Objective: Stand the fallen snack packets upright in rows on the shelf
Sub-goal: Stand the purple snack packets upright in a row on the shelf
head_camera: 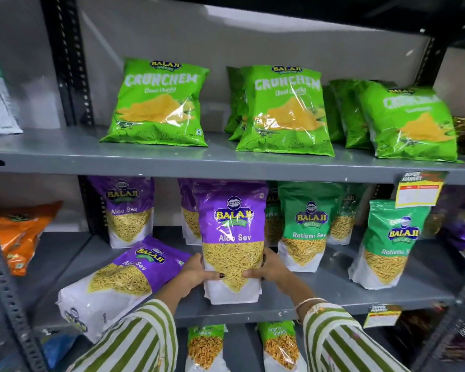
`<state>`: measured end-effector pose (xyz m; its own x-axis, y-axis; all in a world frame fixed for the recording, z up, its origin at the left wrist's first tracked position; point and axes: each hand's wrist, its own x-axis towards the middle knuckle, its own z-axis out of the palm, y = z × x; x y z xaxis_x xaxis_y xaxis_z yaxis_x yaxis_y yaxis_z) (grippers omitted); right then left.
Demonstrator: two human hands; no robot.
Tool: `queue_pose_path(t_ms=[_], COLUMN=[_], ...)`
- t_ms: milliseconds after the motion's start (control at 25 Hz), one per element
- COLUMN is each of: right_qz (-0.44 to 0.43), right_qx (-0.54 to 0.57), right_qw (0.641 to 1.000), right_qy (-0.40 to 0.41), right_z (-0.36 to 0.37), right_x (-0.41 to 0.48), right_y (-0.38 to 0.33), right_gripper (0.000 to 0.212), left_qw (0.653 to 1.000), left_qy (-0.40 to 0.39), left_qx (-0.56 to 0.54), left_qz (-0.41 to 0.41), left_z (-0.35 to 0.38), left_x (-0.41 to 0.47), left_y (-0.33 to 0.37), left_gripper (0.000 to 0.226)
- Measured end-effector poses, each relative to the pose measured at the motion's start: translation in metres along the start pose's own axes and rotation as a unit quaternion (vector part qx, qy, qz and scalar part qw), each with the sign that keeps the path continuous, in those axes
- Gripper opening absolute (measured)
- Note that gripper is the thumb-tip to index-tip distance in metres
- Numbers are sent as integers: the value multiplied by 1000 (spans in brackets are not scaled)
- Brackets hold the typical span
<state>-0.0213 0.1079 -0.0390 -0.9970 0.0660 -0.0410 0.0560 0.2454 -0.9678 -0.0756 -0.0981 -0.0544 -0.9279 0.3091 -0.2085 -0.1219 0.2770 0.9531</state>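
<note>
Head view: both hands are on one purple Aloo Sev packet (232,242), which stands upright near the front edge of the middle shelf (333,296), about midway along it. The left hand (196,272) presses its left side and the right hand (269,267) its right side, fingers curled and clamped on the lower part of the pouch, thumbs across the front.

Just left of it a fallen Aloo Sev packet (118,280) lies tilted on its back, its white base overhanging the front edge (this one looks like the obvious job left). Behind, toward the back edge, two more purple packets stand upright, and to the right the green Ratlami Sev packets (304,226) stand in rows.

On the upper shelf the Crunchem bags (156,103) lean back but are on their bases. By my reading the task is well along: most packets stand, one purple packet is being set, one remains down.
</note>
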Motion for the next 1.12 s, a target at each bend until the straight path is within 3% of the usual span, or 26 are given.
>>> queue_pose_path(t_ms=[160, 440, 640, 840, 920, 1040, 1120], right_qz=[-6, -57, -21, 21, 45, 175, 226], right_qx=[-28, -72, -151, -187, -253, -290, -324], right_qw=[1000, 994, 986, 981, 966, 940, 913], right_qy=[7, 61, 71, 40, 20, -47, -104], right_z=[-3, -16, -19, -21, -23, -29, -26], right_x=[11, 55, 79, 78, 75, 69, 63], right_y=[0, 8, 30, 36, 27, 4, -14], right_gripper=[67, 85, 96, 94, 87, 55, 46], left_qw=[999, 991, 982, 984, 975, 958, 941], left_qy=[26, 88, 138, 94, 86, 124, 152], left_qx=[13, 61, 98, 145, 204, 258, 303], left_qz=[17, 82, 80, 51, 34, 25, -2], left_z=[4, 17, 32, 31, 21, -18, -61], left_x=[3, 50, 77, 73, 63, 39, 26], left_y=[7, 10, -5, -5, 2, 7, 5], left_gripper=[54, 81, 88, 94, 90, 80, 70])
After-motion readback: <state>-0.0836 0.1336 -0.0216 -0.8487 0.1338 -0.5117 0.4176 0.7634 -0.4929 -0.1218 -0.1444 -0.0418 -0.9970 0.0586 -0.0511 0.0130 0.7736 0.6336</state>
